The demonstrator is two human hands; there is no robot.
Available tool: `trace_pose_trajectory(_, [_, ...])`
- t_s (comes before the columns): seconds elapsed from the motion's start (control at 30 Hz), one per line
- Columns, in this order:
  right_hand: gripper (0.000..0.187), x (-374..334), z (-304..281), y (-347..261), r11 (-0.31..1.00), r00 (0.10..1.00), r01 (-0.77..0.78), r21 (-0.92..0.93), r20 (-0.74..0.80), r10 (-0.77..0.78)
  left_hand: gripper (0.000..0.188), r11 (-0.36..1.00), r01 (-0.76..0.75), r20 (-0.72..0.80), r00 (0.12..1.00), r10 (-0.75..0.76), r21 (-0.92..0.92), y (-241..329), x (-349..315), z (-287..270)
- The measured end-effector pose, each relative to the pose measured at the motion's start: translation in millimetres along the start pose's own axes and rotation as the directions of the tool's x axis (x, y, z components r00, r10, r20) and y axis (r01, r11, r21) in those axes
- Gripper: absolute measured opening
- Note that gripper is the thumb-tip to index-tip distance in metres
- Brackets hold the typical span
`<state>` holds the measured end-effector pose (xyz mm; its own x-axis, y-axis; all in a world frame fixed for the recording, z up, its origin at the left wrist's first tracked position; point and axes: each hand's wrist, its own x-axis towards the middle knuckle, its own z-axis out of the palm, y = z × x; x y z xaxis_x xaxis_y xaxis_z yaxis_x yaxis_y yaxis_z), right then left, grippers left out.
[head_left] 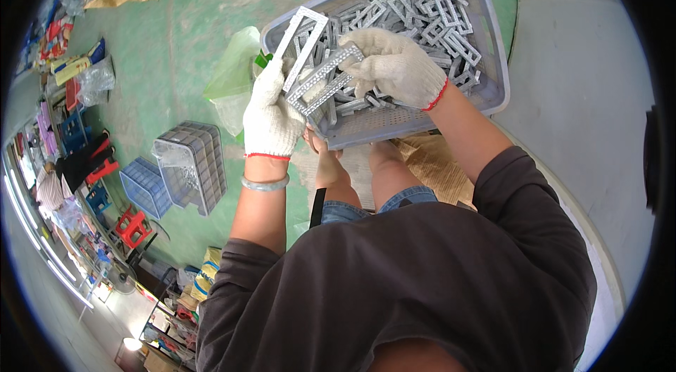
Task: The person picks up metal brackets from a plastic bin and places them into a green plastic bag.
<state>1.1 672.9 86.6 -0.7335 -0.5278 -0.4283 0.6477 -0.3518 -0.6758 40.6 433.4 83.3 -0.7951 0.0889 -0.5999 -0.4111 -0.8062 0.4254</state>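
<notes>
Both of my hands wear white knitted gloves with red cuffs. My left hand (pixel 269 118) is closed on a pale grey rectangular metal frame (pixel 287 38), which stands up from its fingers. My right hand (pixel 403 69) grips the far end of a second metal frame (pixel 318 75), dotted with a light pattern. That frame's near end lies against my left hand, and part of its grip is hidden. Beneath both hands, a grey plastic basket (pixel 498 55) holds a heap of similar metal frames (pixel 451 41), lying at all angles.
A translucent green plastic bag (pixel 236 69) stands left of the basket. Grey and blue crates (pixel 211 168) sit on the green floor further left. Brown sacking (pixel 436 168) lies by my legs, and a pale wall panel (pixel 570 76) rises at right. A person (pixel 53 185) works far left near red stools (pixel 132 226).
</notes>
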Motion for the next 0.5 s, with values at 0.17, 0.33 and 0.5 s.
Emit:
trace_pose_trajectory(0.17, [0.024,1,-11,24,0.942,0.976,0.215,0.258,-0.029,-0.214,0.033,0.994,0.075,0.074,0.995,-0.069,-0.074,6,-14,13])
trace_pose_trajectory(0.33, [0.027,0,-14,33,0.936,0.966,0.248,0.249,0.014,-0.259,0.031,0.999,0.030,0.105,0.994,-0.028,-0.024,8,-18,7])
trace_pose_trajectory(0.5, [0.029,1,-17,32,0.882,0.964,0.224,0.414,0.038,-0.263,0.030,0.995,0.048,0.134,0.990,-0.036,-0.085,13,-18,1])
